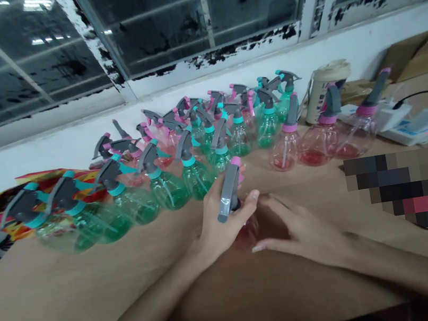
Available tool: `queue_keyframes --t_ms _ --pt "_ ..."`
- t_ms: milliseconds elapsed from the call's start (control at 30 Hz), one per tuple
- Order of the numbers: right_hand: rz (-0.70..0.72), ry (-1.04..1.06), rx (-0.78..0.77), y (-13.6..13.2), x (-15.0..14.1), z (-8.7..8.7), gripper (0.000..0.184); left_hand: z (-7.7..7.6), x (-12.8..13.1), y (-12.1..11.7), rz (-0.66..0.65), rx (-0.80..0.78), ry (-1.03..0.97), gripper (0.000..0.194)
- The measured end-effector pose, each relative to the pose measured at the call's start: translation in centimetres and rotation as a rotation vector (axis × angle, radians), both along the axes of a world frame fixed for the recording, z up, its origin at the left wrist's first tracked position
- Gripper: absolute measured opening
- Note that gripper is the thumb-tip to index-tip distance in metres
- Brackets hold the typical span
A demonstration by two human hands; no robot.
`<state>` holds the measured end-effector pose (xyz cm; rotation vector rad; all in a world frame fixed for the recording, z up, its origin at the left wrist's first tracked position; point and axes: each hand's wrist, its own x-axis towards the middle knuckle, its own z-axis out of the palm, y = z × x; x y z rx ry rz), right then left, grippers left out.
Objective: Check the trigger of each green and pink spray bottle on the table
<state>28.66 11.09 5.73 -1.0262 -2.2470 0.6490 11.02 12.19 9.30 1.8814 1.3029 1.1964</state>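
A clear pink spray bottle (pixel 228 193) with a grey head and pink nozzle stands on the table in front of me. My left hand (pixel 217 221) is closed around its neck, just below the head. To the right of its body is my right hand (pixel 308 229), open, thumb and fingers spread apart; I cannot tell whether the fingertips touch the bottle. Part of the bottle's body is hidden behind my left hand. Just beyond, green spray bottles (pixel 168 189) with teal collars form a slanting row. Three pink spray bottles (pixel 318 142) stand to the right.
More pink and green spray bottles (pixel 239 138) crowd the back of the table near the windows. A cream-coloured container (pixel 326 90), an open cardboard box (pixel 419 57) and a white device with a black cable (pixel 411 131) lie at the back right. A colourful bag (pixel 60 181) lies at left.
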Motion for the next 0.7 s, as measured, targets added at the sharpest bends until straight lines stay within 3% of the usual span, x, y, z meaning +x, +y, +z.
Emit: queue_keyframes --t_ms 133,300,433,567,700 --pt "-0.075 0.046 0.058 -0.7 -1.2 0.0 0.068 -0.1 1.3 0.3 -0.035 0.042 -0.002 0.047" --pt "-0.154 0.056 0.092 -0.5 -1.0 -0.2 0.045 0.6 1.8 0.3 -0.159 0.007 0.045 0.068" --pt "-0.161 0.043 0.089 0.0 0.0 -0.1 0.043 0.8 1.4 0.0 -0.217 0.012 0.099 0.084" --pt "-0.227 0.01 0.115 1.7 1.5 -0.4 0.046 -1.2 0.5 -0.4 -0.175 0.01 0.183 0.09" --pt "-0.325 -0.057 0.252 4.4 2.5 -0.8 0.059 -4.2 -1.0 -1.1 -0.137 0.011 0.205 0.069"
